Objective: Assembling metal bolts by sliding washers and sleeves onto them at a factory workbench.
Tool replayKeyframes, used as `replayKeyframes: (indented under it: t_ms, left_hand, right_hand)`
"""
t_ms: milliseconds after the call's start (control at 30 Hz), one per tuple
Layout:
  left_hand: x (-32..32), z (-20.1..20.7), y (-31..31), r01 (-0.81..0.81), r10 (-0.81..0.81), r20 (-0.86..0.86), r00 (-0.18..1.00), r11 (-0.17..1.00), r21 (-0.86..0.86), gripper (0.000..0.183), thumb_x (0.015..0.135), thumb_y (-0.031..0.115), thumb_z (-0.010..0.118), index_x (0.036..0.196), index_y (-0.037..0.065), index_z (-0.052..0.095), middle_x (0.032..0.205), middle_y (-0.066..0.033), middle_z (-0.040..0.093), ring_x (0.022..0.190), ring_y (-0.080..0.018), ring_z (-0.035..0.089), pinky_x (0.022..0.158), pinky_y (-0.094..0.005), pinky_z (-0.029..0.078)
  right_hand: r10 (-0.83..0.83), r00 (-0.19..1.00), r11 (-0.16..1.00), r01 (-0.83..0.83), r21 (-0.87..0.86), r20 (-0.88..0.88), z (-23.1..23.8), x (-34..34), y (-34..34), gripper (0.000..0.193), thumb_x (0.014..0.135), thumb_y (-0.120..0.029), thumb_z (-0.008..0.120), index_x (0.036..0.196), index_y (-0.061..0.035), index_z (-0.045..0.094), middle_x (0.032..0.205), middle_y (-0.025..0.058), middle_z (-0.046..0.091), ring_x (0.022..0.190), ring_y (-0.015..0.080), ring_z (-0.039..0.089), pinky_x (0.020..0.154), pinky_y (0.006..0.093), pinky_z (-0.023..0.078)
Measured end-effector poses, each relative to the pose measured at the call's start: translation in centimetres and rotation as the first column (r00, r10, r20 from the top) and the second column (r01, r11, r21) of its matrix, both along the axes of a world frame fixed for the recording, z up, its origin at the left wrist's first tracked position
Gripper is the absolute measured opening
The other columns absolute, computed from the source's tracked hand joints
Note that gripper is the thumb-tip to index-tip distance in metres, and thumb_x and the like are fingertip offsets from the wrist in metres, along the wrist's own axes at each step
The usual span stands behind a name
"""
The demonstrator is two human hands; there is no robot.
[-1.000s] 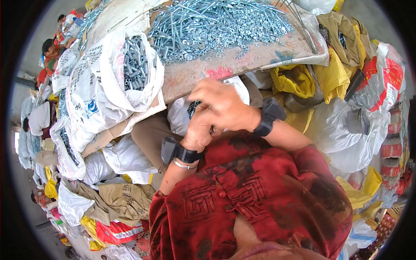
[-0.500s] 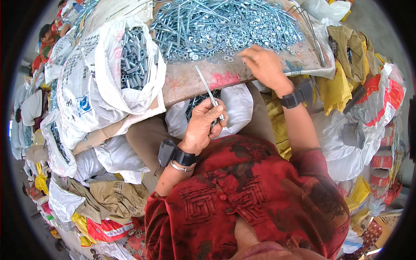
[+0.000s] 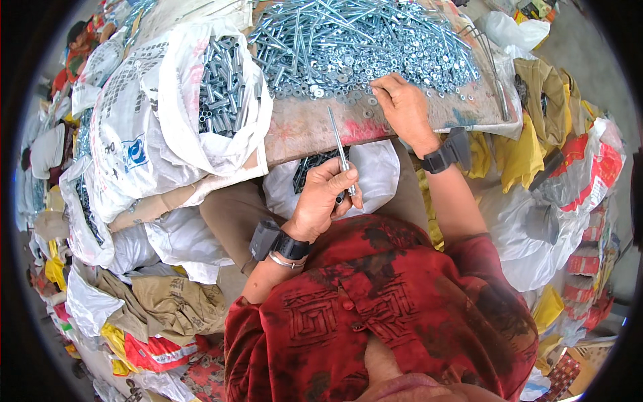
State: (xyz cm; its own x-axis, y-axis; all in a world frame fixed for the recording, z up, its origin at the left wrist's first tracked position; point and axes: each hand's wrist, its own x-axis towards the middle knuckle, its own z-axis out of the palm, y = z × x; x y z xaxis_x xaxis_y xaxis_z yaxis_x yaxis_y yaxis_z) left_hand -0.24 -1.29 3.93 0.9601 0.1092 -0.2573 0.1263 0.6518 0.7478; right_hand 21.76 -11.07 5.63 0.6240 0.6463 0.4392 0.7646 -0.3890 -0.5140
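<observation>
My left hand (image 3: 323,194), above my lap, is closed around a long thin bolt (image 3: 336,134) with a metal sleeve at its lower end. The bolt points up and away, tilted slightly left, its far end near the tabletop's front edge. My right hand (image 3: 405,110) is over the near edge of a heap of washers and nuts (image 3: 355,77), thumb and fingers drawn together. Whatever lies between those fingertips is too small or hidden to make out. Many long bolts (image 3: 301,33) lie tangled behind the washers.
Left of the heap stands an open white sack (image 3: 144,114) full of metal sleeves (image 3: 221,87). A white bag (image 3: 375,174) with dark metal parts sits between my knees. Metal rods (image 3: 492,63) lie along the table's right side. Yellow sacks (image 3: 522,157) hang to the right.
My right hand's fingers have drawn together at the washers' edge. The left hand, still holding the bolt, has shifted slightly right in the picture; the whole view has shifted a little too.
</observation>
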Motion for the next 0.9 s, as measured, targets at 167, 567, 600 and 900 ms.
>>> replayKeyframes:
  t_ms: [167,567,600,900]
  left_hand:
    - [-0.4,0.2,0.5,-0.01,0.011,-0.004,1.0,0.999,0.047,0.014,0.097,0.02,0.06,0.097,0.007,0.057,0.066,-0.0134,0.063,0.045,-0.0123,0.052,0.036,-0.0211,0.031]
    - [-1.3,0.9,0.1,-0.044,0.044,0.033,0.998,0.999,0.019,0.017,0.096,0.023,0.064,0.091,0.008,0.057,0.065,-0.0069,0.06,0.04,-0.0077,0.042,0.035,-0.0203,0.027]
    - [-1.4,1.0,0.2,-0.041,0.04,0.042,0.998,0.999,0.016,0.016,0.096,0.023,0.064,0.092,0.008,0.057,0.065,-0.0068,0.06,0.04,-0.0077,0.042,0.035,-0.0205,0.027]
    - [-2.8,1.2,1.0,-0.059,0.049,0.039,0.998,0.949,0.311,0.015,0.094,0.021,0.066,0.092,0.008,0.06,0.065,-0.0037,0.06,0.046,-0.0072,0.049,0.037,-0.018,0.03]
  right_hand:
    - [-0.057,0.98,0.953,0.109,-0.282,0.188,-1.2,1.6,1.5,0.017,0.091,-0.022,0.061,0.099,-0.0074,0.061,0.093,0.0164,0.064,0.081,0.0399,0.064,0.069,0.0498,0.049]
    - [0.22,0.975,0.95,-0.222,-0.22,-0.033,1.1,-2.2,-0.2,0.016,0.087,-0.017,0.063,0.093,-0.0027,0.059,0.086,0.0192,0.066,0.081,0.0406,0.065,0.069,0.0497,0.05]
    - [0.174,0.984,0.943,-0.154,-0.294,0.044,0.7,-2.7,-0.2,0.016,0.087,-0.016,0.063,0.093,-0.0018,0.059,0.086,0.0202,0.066,0.08,0.0405,0.065,0.068,0.0495,0.05]
    - [0.12,0.974,0.91,-0.03,-0.414,0.193,0.3,-3.8,-0.4,0.018,0.084,-0.012,0.064,0.091,0.0032,0.058,0.082,0.024,0.066,0.078,0.041,0.065,0.068,0.0478,0.052]
